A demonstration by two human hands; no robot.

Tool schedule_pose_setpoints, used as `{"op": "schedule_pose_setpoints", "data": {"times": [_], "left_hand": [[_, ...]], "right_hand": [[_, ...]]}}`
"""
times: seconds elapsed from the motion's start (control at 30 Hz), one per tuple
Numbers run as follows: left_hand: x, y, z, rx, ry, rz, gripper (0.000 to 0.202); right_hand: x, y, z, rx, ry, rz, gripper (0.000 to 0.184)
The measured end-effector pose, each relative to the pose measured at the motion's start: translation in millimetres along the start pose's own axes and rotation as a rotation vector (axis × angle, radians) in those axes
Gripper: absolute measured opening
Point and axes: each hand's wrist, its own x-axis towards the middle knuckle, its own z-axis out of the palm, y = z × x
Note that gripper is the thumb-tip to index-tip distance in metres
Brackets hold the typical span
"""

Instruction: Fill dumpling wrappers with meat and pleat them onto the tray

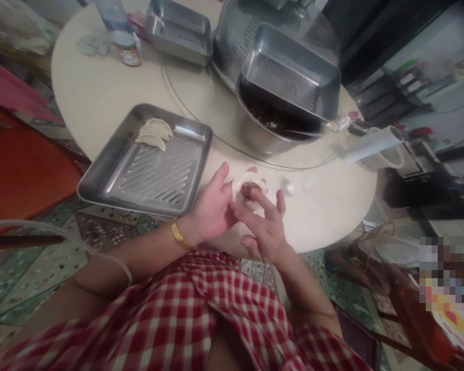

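My left hand (215, 208), with a gold bracelet at the wrist, is palm up and cradles a round dumpling wrapper (237, 184). Pink fingertips show past the wrapper's far edge. A small lump of brown filling (250, 190) sits on it. Over the wrapper's near side is my right hand (268, 226), its fingers apart and the fingertips close to the filling; whether they touch it I cannot tell. To the left, a steel tray (154, 175) holds several folded dumplings (153, 135) in its far corner. Beyond my hands, dark filling (270, 123) lies in a steel bowl (265, 140).
A steel tray (294, 77) rests tilted over the bowl, against a perforated colander (232, 46). Another deep tray (180, 41), a jar (129, 54) and a bottle (114, 20) stand farther back. A small white lump (290, 187) and a white basket (384, 157) are right.
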Motion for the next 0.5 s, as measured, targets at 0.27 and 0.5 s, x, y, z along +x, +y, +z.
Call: {"op": "schedule_pose_setpoints", "data": {"times": [0.27, 0.5], "left_hand": [[-0.1, 2.3, 0.3, 0.002, -0.022, -0.006, 0.062], [-0.5, 3.2, -0.5, 0.008, -0.030, -0.051, 0.063]], "right_hand": [[-3.3, 0.2, 2.0, -0.024, 0.046, -0.028, 0.043], [-7.6, -1.7, -2.5, -0.022, 0.011, -0.064, 0.036]]}}
